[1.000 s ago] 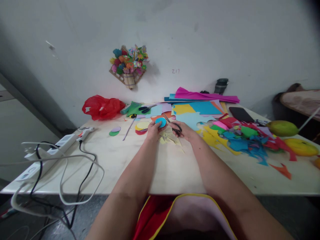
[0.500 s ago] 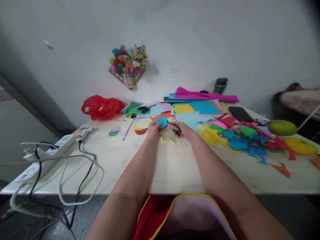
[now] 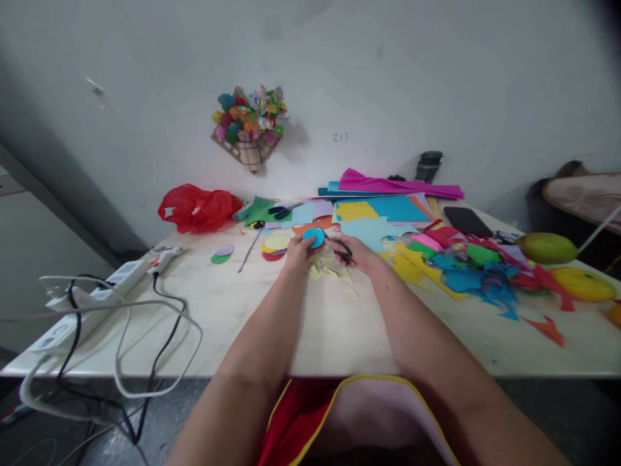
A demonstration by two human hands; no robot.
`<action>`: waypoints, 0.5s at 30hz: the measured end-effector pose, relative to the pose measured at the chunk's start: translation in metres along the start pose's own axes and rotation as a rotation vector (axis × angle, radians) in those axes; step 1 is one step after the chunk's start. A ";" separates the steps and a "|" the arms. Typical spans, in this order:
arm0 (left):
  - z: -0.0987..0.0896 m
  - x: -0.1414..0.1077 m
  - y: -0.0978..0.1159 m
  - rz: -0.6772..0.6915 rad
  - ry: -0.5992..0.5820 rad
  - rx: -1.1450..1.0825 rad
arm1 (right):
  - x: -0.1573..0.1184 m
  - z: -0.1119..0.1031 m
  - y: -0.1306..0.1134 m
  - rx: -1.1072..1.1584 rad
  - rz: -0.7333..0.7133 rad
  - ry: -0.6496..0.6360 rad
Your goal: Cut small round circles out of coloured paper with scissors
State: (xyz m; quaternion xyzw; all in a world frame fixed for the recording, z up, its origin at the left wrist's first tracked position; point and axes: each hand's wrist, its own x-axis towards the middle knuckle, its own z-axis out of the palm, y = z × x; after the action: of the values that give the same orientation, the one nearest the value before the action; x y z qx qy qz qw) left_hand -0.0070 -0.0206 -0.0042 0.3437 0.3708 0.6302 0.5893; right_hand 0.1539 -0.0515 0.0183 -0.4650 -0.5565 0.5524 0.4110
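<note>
The blue disc [image 3: 316, 237], round and flat, sits at the centre of my reach, just above the table [image 3: 342, 333], and the likeliest trouble is its rim: if my left hand [image 3: 295, 254] pinches it loosely, it could turn against the scissors [image 3: 347, 248] and take a nick or a flat spot. My fingers are drawn in narrow on its near-left edge, so a fingertip straying towards the blades could get cut, and too hard a squeeze could crease it. My right hand [image 3: 359, 255], at 4 o'clock from the disc, is closed around the black handles, the blades pointing to 10 o'clock; I can't tell how far apart they are. The disc's face looks bright and plain, its edge smooth as far as I can see, and whether it is 1 layer or more I can't say. At 5 o'clock lie pale yellow scraps [image 3: 328, 268] that could snag or hide a small piece. At 9 o'clock rest the yellow and red rounds [image 3: 277, 243], then 1 purple disc [image 3: 225, 250] overlapping a green round [image 3: 220, 259]. Coloured sheets [image 3: 402, 209] spread at 2 o'clock, and a mixed heap of offcuts [image 3: 463, 281] lies at 3 o'clock.
</note>
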 end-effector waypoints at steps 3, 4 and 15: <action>0.001 -0.001 0.000 0.006 0.001 -0.001 | 0.000 0.000 0.000 -0.010 -0.002 -0.009; 0.001 -0.001 0.000 0.009 0.002 -0.003 | -0.001 0.000 0.000 -0.013 -0.001 -0.012; 0.001 -0.001 0.002 -0.004 -0.010 -0.005 | -0.004 0.003 -0.005 0.017 0.011 0.012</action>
State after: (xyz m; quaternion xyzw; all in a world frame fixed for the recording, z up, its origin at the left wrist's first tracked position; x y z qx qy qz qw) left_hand -0.0073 -0.0215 -0.0022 0.3447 0.3667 0.6282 0.5933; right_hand 0.1513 -0.0560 0.0236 -0.4681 -0.5466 0.5566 0.4152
